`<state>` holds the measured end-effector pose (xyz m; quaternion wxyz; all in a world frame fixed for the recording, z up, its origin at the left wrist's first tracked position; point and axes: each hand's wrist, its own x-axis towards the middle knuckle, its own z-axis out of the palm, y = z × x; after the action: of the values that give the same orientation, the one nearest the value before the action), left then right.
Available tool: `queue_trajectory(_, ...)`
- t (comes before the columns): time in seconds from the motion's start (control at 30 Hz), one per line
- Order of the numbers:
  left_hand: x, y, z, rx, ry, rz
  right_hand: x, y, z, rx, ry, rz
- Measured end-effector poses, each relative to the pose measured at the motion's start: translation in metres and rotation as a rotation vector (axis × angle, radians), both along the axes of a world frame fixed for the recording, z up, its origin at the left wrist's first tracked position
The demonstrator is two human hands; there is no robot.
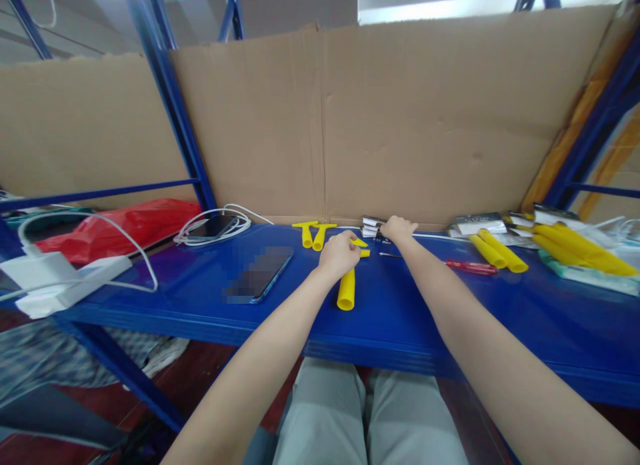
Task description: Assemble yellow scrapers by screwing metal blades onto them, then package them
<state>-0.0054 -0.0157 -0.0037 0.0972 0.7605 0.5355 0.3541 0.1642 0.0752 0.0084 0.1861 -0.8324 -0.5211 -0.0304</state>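
Observation:
On the blue table, my left hand [340,253] is closed at a yellow T-shaped piece, whose hollow tube [346,292] points toward me. My right hand [398,229] is at the back edge, fingers bent over a small stack of black-and-white packets [371,226]; its fingertips are partly hidden, so its grip is unclear. Two yellow T-shaped pieces [319,238] lie just behind and left of my left hand. A red-handled screwdriver [471,268] lies beyond my right forearm, its shaft partly covered by that arm.
A phone [260,275] lies left of my left hand. Farther left are a coiled white cable [243,224], a red bag [125,228] and a white power strip [75,285]. Yellow tubes [500,252] and packets [480,224] lie right. Cardboard [400,118] stands behind the table.

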Motion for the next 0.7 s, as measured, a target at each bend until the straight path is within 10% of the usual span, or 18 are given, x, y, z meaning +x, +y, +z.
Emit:
queue_trajectory(0.5,-0.001,0.002,-0.002,0.046,0.047,-0.009,0.036,-0.023,0.011,0.644,0.428,0.247)
queue_trajectory(0.7,-0.002,0.007,-0.004,0.054,0.059,-0.016,0.046,-0.054,0.002,0.757,0.938,0.426)
